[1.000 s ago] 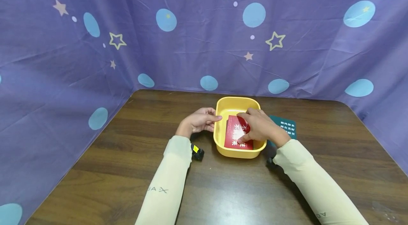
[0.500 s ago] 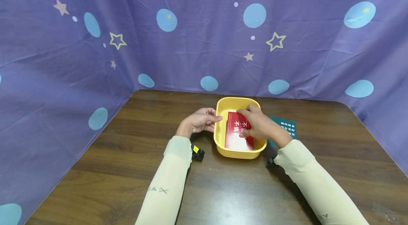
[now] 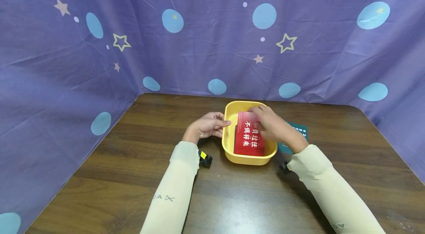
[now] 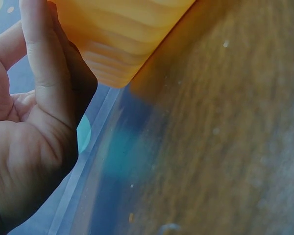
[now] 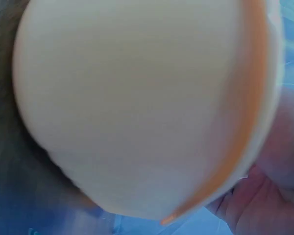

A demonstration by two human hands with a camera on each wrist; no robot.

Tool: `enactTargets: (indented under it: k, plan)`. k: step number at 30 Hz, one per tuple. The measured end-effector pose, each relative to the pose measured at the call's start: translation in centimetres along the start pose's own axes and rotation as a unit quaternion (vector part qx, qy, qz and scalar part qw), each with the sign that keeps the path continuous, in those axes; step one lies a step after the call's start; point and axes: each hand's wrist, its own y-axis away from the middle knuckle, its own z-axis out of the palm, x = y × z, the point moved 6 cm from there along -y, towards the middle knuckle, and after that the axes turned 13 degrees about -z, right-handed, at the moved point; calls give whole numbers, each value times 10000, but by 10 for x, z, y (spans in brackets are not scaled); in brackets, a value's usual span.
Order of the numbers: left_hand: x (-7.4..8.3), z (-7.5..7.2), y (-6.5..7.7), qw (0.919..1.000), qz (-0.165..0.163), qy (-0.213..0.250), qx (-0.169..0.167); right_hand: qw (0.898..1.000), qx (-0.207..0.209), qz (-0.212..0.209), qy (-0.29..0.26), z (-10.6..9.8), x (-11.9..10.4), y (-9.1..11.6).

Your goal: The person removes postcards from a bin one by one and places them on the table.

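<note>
A yellow plastic bin (image 3: 249, 160) stands on the table with a red booklet (image 3: 247, 140) inside, white characters on its cover. My left hand (image 3: 210, 125) holds the bin's left wall, thumb over the rim and fingers outside; the left wrist view has this hand (image 4: 44, 98) beside the bin's ridged outer wall (image 4: 122, 44). My right hand (image 3: 273, 125) reaches over the bin's right side and grips the booklet near its far right corner, hiding that corner. The booklet's far end is tilted up. In the right wrist view part of a hand (image 5: 264, 200) shows.
A dark teal booklet (image 3: 299, 131) lies on the table right of the bin, partly under my right wrist. A large pale rounded surface (image 5: 127, 107), blurred and unidentifiable, fills the right wrist view. A purple patterned cloth (image 3: 212, 42) hangs behind the wooden table (image 3: 159, 116).
The red booklet's far end has risen while its near edge stays low. My right hand has shifted slightly up and right, uncovering more of the cover. The left hand and bin hold still.
</note>
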Motion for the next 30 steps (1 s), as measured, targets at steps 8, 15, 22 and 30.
enactTargets:
  k: [8, 15, 22, 30]
  plan:
    - [-1, 0, 0, 10000, -24, -12, 64, 9988, 466, -139, 66, -15, -5, 1]
    - [0, 0, 1, 10000, -13, -28, 67, 9977, 610, -196, 202, -29, -10, 3]
    - [0, 0, 1, 10000, -6, 0, 48, 9948, 947, -330, 166, -51, -12, 9]
    - [0, 0, 1, 10000, -16, -26, 39, 9880, 1499, -346, 136, -83, -7, 24]
